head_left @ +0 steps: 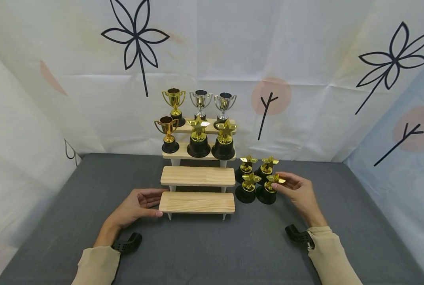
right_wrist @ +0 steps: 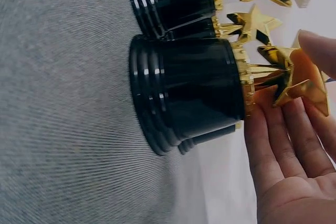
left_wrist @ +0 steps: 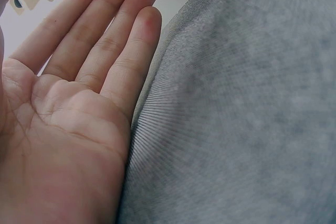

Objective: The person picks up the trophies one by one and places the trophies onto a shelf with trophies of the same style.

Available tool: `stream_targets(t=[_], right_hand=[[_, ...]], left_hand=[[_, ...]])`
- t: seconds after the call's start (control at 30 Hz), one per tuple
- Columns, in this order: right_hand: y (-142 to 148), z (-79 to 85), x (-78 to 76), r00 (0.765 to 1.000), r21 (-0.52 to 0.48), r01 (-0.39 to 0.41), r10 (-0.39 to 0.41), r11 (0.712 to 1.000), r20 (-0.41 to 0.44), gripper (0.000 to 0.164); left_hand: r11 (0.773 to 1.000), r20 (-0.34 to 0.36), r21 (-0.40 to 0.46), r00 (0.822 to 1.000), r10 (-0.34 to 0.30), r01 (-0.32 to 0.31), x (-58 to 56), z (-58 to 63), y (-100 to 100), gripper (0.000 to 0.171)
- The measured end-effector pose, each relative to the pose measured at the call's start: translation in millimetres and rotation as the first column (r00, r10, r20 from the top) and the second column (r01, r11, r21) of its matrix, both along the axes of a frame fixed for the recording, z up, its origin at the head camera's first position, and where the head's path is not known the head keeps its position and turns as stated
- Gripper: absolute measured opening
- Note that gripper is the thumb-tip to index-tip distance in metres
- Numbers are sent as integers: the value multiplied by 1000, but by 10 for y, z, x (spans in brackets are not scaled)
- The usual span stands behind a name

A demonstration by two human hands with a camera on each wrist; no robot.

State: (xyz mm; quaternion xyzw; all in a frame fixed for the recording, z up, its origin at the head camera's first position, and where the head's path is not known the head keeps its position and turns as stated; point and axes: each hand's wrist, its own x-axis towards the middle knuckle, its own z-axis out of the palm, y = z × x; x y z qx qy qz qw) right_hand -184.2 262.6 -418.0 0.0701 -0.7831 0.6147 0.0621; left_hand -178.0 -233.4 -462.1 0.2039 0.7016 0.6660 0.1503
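Note:
At the left end of a stepped wooden stand [head_left: 197, 202], my left hand [head_left: 142, 204] has its fingers extended and its thumb by the lowest step. The left wrist view shows this palm [left_wrist: 68, 129] with nothing in it, fingertips by a wooden edge. My right hand [head_left: 297, 192] pinches the gold star of the front right star trophy [head_left: 266, 194], thumb on one side and fingers on the other. In the right wrist view, that trophy's black base [right_wrist: 189, 85] stands on the grey cloth. Several matching star trophies [head_left: 245, 194] stand in a cluster beside the stand.
On the top step are a gold cup [head_left: 174, 97] and two silver cups [head_left: 201, 99]. The step below bears a bronze-coloured cup [head_left: 167, 126] and two larger star trophies [head_left: 199, 144]. A white patterned backdrop [head_left: 215, 51] hangs behind the grey table [head_left: 205, 253].

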Motion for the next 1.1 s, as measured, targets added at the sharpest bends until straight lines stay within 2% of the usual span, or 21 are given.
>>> stream_targets(t=[0.17,0.57,0.87,1.1], right_hand=[[-3,-66,-16,1000,-53,-6,6,999,2,50],[-8,-84,-11,1000,5,-6,6,1000,-6,47],[7,58,40,1000,9,5,-5,1000,-6,46],[42,243,102,999,11,13,-13,1000,-49,42]], left_hand=[[1000,-4,-3,1000,3,-3,5,4,2,76],[1000,3,-2,1000,5,-5,11,-4,1,76],[1000,2,3,1000,-6,6,12,-1,0,76],[1000,7,10,1000,-3,3,15,7,0,77]])
